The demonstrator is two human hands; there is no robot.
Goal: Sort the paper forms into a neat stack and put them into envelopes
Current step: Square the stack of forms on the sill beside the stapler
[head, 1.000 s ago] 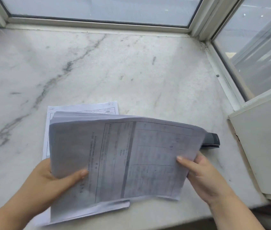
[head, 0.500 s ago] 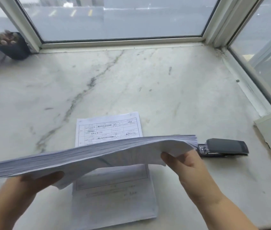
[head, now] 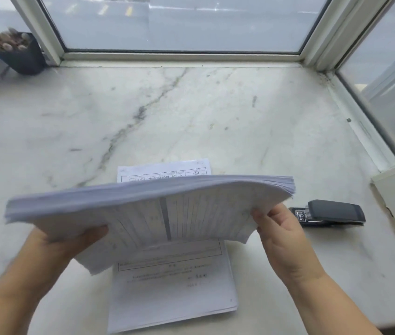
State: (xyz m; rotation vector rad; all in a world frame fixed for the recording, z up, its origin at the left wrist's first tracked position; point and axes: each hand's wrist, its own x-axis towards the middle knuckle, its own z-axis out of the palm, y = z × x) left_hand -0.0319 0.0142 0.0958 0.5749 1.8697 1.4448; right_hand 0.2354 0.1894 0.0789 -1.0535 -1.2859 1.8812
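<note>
A thick bowed stack of white printed paper forms [head: 148,209] was gripped at its ends by the left hand [head: 53,247] and the right hand [head: 281,233], above flat white forms [head: 172,291] on the grey-veined marble sill [head: 191,122]. The printed tables were too blurred to be read. A black stapler [head: 329,213] was lying just beside the right hand.

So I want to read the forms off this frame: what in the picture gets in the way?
Head view: the held stack is motion-blurred at its left end, its print smeared; the sheets on the sill are sharper but tiny; wide-angle distortion bows the window frame.
</note>
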